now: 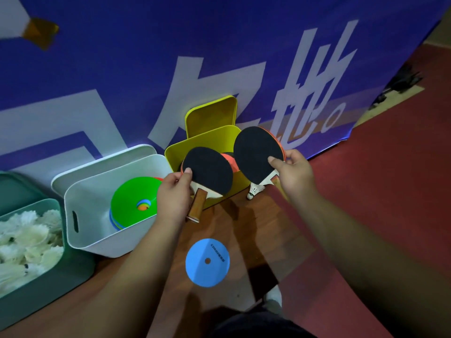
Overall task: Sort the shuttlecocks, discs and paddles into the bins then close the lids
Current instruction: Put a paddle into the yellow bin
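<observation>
both hands pinched paddles by the blade edge at frame centre, left hand (pixel 173 193) holding the left paddle (pixel 207 175) and right hand (pixel 291 173) the right paddle (pixel 257 152), handles pointing down, directly above the open yellow bin (pixel 178 148), left paddle lower and nearer.

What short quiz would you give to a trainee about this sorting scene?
1. True or false: the blue disc lies on the floor, outside every bin.
2. Which bin holds shuttlecocks? A) green bin B) white C) yellow
3. Fill in: the left hand and the right hand each hold one ____.
Key: 1 true; 2 A; 3 paddle.
</observation>
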`<action>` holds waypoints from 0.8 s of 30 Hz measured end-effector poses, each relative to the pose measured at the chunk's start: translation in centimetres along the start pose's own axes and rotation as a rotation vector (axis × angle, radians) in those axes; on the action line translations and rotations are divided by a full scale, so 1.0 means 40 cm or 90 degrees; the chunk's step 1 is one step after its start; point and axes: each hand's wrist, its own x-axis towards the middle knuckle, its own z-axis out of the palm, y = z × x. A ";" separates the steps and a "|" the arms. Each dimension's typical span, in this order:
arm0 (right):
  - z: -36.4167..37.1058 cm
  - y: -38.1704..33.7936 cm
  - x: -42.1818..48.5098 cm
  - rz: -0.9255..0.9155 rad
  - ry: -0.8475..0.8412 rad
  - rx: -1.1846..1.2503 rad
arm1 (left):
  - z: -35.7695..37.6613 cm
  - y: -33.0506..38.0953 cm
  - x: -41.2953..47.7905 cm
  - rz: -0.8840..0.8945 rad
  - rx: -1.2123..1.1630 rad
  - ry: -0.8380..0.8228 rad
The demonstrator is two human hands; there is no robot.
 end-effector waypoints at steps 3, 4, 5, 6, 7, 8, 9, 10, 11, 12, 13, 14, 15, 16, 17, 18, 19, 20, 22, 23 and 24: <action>-0.029 0.025 0.063 0.007 0.008 0.010 | 0.049 0.023 0.024 0.009 0.018 0.004; -0.042 0.036 0.087 0.017 0.004 0.022 | 0.069 0.032 0.035 0.006 0.021 0.006; -0.056 0.045 0.111 0.031 0.000 0.033 | 0.092 0.046 0.046 -0.001 0.021 0.009; -0.069 0.055 0.136 0.042 -0.002 0.038 | 0.114 0.061 0.060 -0.003 0.024 0.013; -0.083 0.063 0.160 0.053 -0.006 0.045 | 0.136 0.077 0.078 -0.003 0.033 0.018; -0.097 0.075 0.185 0.066 -0.009 0.055 | 0.159 0.087 0.104 0.001 0.049 0.026; -0.111 0.085 0.207 0.083 -0.013 0.068 | 0.182 0.097 0.128 0.006 0.075 0.035; -0.124 0.094 0.227 0.095 -0.018 0.083 | 0.200 0.104 0.160 0.017 0.100 0.039; -0.137 0.102 0.246 0.110 -0.023 0.093 | 0.217 0.109 0.189 0.020 0.124 0.044; -0.149 0.108 0.265 0.116 -0.028 0.097 | 0.235 0.113 0.216 0.019 0.128 0.046; -0.161 0.113 0.283 0.120 -0.034 0.099 | 0.254 0.118 0.238 0.006 0.133 0.049; -0.174 0.119 0.301 0.124 -0.037 0.099 | 0.272 0.116 0.262 -0.002 0.148 0.055; -0.184 0.122 0.318 0.128 -0.041 0.102 | 0.288 0.116 0.279 -0.003 0.192 0.057; -0.193 0.124 0.333 0.126 -0.044 0.103 | 0.304 0.113 0.293 0.001 0.265 0.050; -0.199 0.124 0.345 0.124 -0.047 0.103 | 0.320 0.107 0.306 0.008 0.344 0.046; -0.203 0.126 0.355 0.126 -0.049 0.101 | 0.330 0.098 0.319 0.010 0.412 0.042; -0.204 0.129 0.365 0.133 -0.055 0.098 | 0.337 0.089 0.328 0.003 0.460 0.039; -0.202 0.127 0.373 0.140 -0.063 0.094 | 0.341 0.080 0.332 -0.008 0.490 0.031; -0.192 0.121 0.386 0.145 -0.081 0.072 | 0.338 0.062 0.337 -0.023 0.521 0.027; -0.182 0.115 0.392 0.147 -0.092 0.061 | 0.334 0.055 0.337 -0.030 0.528 0.027; -0.171 0.111 0.397 0.153 -0.103 0.059 | 0.328 0.047 0.333 -0.031 0.534 0.024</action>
